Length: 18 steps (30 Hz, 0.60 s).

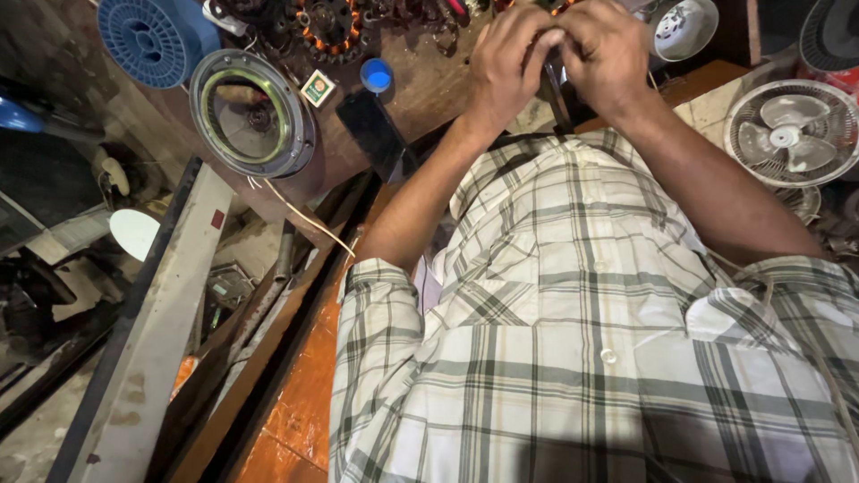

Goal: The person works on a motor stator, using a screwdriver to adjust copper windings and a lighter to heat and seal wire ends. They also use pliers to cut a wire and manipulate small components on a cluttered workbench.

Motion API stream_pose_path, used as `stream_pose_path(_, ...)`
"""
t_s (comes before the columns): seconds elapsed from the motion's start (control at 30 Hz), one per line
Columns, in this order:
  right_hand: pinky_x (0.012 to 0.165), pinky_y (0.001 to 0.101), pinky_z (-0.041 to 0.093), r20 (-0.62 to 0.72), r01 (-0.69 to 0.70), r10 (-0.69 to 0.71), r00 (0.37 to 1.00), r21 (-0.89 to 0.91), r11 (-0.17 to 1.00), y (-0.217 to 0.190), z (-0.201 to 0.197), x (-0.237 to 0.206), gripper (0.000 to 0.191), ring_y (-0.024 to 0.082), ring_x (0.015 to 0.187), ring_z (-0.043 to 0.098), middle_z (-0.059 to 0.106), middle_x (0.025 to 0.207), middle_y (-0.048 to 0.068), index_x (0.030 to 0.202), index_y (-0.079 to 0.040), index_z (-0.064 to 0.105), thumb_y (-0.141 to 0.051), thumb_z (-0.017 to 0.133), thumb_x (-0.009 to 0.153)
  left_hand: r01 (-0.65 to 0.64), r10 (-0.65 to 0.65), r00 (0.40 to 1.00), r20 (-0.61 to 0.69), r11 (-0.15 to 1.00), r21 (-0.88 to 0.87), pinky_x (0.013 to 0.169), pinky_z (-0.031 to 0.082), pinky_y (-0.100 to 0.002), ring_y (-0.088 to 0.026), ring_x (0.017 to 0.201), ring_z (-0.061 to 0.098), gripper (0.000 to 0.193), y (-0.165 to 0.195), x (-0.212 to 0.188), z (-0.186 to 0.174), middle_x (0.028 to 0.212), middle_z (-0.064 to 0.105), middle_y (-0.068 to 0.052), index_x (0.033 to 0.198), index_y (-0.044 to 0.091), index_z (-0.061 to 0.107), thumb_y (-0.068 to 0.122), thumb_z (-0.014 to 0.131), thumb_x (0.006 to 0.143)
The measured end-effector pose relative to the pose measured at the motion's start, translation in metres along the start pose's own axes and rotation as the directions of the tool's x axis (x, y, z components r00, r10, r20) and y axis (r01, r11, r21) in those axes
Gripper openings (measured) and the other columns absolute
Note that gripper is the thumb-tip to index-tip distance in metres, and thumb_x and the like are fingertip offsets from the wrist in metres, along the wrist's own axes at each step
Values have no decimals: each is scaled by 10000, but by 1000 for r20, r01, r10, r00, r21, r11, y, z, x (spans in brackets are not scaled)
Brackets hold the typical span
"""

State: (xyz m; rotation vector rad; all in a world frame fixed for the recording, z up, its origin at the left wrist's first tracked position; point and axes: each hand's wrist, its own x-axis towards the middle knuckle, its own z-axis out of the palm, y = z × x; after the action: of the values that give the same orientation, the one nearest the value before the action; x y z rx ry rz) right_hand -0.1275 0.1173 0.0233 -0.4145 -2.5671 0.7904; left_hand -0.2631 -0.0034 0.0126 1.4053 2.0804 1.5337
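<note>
- Your left hand (512, 55) and right hand (608, 52) close fingers around a dark narrow part (557, 89) above the table's (420, 89) far edge.
- Risk: a slipping grip drops it among motor windings (327, 27).

thing: a thin dark metal strip (557, 94), flat and narrow
state: pinched at its top between the fingers of both hands, mostly hidden by them
pose: hangs nearly upright, lower end free, tilted slightly right
place: far middle of the scene, above the desk (420, 85) edge, just beyond the checked shirt
</note>
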Motion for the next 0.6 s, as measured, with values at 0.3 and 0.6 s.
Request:
stream_pose_path(0.3,838,373,569,30,26,-26,999,1,1000,8,10,-2,140,274,997,711,735,1090,90,1086,-34,767,1,810,957,202,-203,979,8,969,-142,856,500,-389,-248,928,643,192,-19,-8,9,982,643,-54,1084,60,615,245,562,1075)
stream_pose_path(0.6,708,255,568,82,-432,468,880,548,716,39,29,-24,54,133,819,696,765,1013,80,1118,-2,791,-20,763,1076,390,-485,854,-186,835,-387,638,570,-285,-103,773,653,229,-31,-29,1,893,656,-7,1151,106,552,327,510,1109)
